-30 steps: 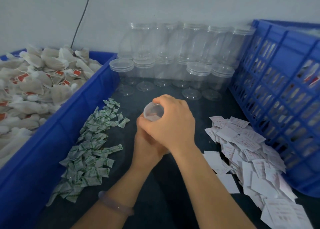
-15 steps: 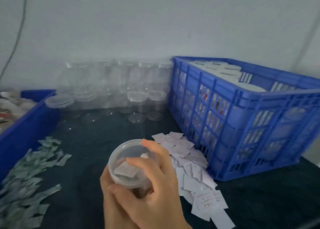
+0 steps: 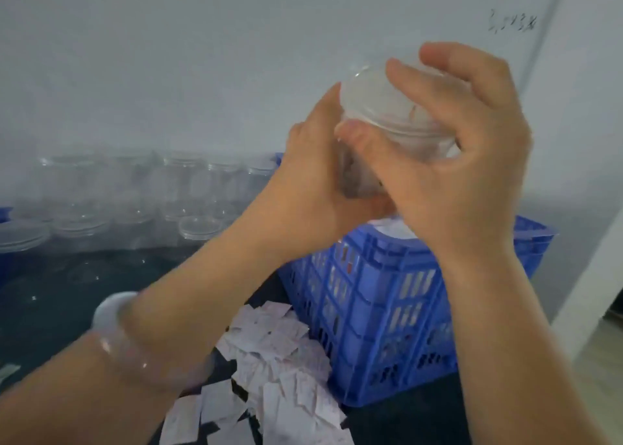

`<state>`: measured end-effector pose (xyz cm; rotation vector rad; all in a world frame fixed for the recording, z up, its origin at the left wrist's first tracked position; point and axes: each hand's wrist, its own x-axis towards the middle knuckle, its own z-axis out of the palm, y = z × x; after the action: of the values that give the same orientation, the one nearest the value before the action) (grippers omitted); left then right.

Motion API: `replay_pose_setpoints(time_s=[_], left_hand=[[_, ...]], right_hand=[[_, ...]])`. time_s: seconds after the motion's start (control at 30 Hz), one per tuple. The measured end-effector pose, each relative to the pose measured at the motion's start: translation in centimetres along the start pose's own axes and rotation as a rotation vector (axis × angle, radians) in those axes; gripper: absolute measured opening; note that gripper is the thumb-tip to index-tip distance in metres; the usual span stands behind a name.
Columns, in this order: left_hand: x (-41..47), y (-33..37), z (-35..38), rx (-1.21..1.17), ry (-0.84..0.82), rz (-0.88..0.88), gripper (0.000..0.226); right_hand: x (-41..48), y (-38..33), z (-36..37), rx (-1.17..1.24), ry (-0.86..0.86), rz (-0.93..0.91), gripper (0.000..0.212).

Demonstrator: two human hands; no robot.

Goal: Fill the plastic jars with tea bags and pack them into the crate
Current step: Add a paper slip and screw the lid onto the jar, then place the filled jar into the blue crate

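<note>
Along the back edge of the dark desk [image 3: 50, 293], at its left end, stands a row of empty jars [image 3: 135, 188] with loose lids before them, so a good deal of filling looks to be left. Nearer the front edge lies a heap of paper slips [image 3: 269, 360]. The left hand [image 3: 313, 188] has its fingers curled round the lower body of one jar [image 3: 364, 161], held up in the air over the left end of the crate [image 3: 387, 293]. The jar's long axis runs near upright but tilted, base down in the left palm, lid [image 3: 377, 100] uppermost and tipped towards the watcher. Something dim shows inside; how full it is I cannot tell. The right hand [image 3: 455, 161] grips the lid, thumb and fingers curled over its rim. I'd say this jar is capped and about to be packed. The blue crate, by the desk's right edge, already shows a pale jar top [image 3: 391, 227] at its rim.
</note>
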<state>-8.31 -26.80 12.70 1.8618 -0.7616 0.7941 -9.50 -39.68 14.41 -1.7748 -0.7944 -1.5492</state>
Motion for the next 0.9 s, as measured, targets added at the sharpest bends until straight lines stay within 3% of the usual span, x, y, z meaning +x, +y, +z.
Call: replay_pose_setpoints(time_s=[0.1, 0.2, 0.33, 0.5, 0.67, 0.73, 0.8, 0.9], left_hand=[[4.4, -0.7, 1.3, -0.051, -0.057, -0.009, 0.100], [7.2, -3.2, 3.3, -0.057, -0.139, -0.167, 0.110], [9.3, -6.1, 5.6, 0.086, -0.246, -0.298, 0.078], [9.8, -8.9, 7.8, 0.176, -0.391, -0.426, 0.068], [9.8, -9.7, 8.8, 0.352, -0.506, -0.454, 0.054], [9.9, -9.6, 8.9, 0.407, -0.566, -0.456, 0.048], [9.9, -9.4, 8.9, 0.457, -0.591, -0.463, 0.046], [9.7, -9.4, 9.1, 0.537, -0.589, -0.463, 0.042]], right_hand=[[2.9, 4.1, 1.6, -0.072, -0.031, 0.088, 0.050], [3.7, 8.5, 3.2, -0.149, -0.099, 0.199, 0.049], [2.2, 13.1, 5.0, -0.336, -0.337, 0.327, 0.040], [0.6, 15.9, 6.2, -0.381, -0.568, 0.500, 0.026], [0.5, 17.5, 6.2, -0.308, -0.705, 0.730, 0.046], [0.4, 18.2, 6.1, -0.251, -0.728, 0.882, 0.020], [0.4, 18.5, 6.0, -0.176, -0.747, 1.021, 0.023], [0.1, 19.1, 6.1, -0.233, -0.867, 1.038, 0.040]])
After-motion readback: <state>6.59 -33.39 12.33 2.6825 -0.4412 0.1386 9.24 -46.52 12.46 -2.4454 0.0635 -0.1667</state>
